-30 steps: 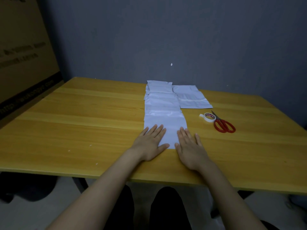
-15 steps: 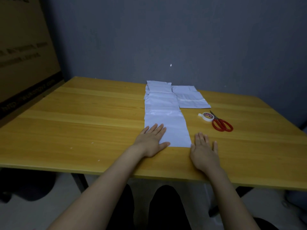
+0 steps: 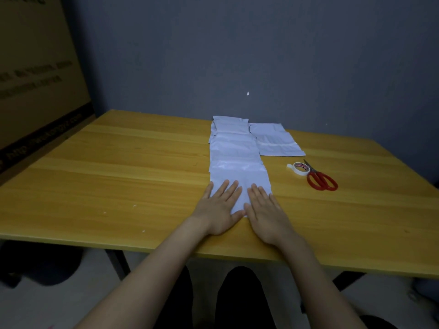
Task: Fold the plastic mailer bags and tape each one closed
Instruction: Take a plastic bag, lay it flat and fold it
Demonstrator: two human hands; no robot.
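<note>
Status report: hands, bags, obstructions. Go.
Left hand and right hand flat, open, on nearest bag. Bag unfolded, untaped. Tape, scissors lie to the right, untouched. Nothing blocking.

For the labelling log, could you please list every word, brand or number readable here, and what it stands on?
Large brown cardboard box, dark strip low down: starts "http", the rest too blurred.
Its upper lines of dark print: too blurred to read.
White tape roll, red marks on the inner core: too small to read.
White plastic mailer bags, red-handled scissors: no text visible.

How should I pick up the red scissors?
Probably by the red handle loops, coming from above on the near side. The scissors lie flat and shut, blades pointing away beside the tape roll, so the loops give fingers the safest hold.
</note>
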